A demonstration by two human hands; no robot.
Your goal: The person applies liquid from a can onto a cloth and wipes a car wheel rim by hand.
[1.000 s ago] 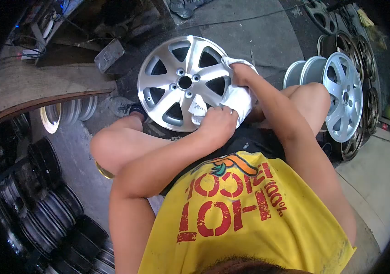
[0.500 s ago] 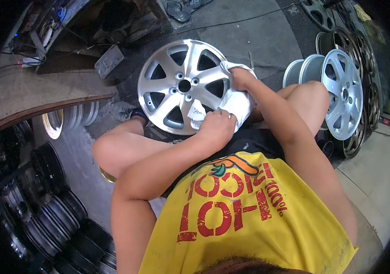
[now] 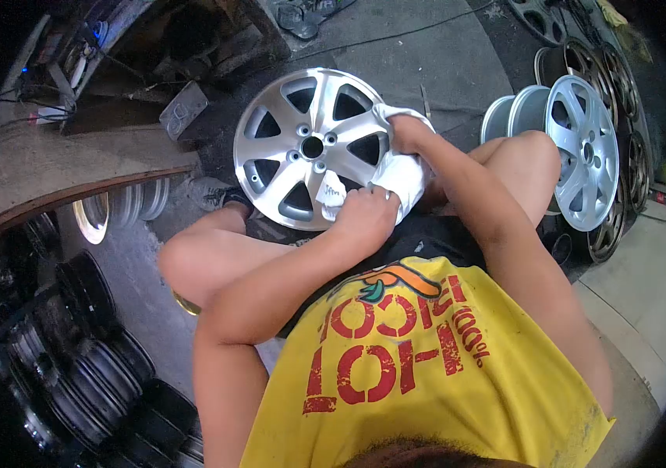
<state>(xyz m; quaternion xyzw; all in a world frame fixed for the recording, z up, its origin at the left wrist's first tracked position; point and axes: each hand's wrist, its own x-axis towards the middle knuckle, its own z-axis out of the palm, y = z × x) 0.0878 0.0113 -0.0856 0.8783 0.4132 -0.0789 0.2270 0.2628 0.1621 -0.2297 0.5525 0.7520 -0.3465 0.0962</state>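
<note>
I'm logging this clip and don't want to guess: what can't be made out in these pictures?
All in the head view:
Right hand: fingertips hidden by the white cloth and the hand itself.
Left hand: fingertips hidden behind its own knuckles.
Marking on the cloth: too small to read surely.
Silver wheel: back hidden by its own front.
Dark rims: partly lost in shadow and at the picture's dark edge.

The white cloth (image 3: pixel 405 179) covers the lower right edge of the wheel (image 3: pixel 315 127); the right hand's (image 3: pixel 408 132) fingertips are hidden in its folds, the left hand's (image 3: pixel 367 214) curl out of sight; the cloth's lettering (image 3: pixel 332 190) is too small to read surely; the desk (image 3: pixel 87 156) hides the tops of pale wheels (image 3: pixel 124 204); dark wheels (image 3: pixel 103 378) fade into blackness.
</note>
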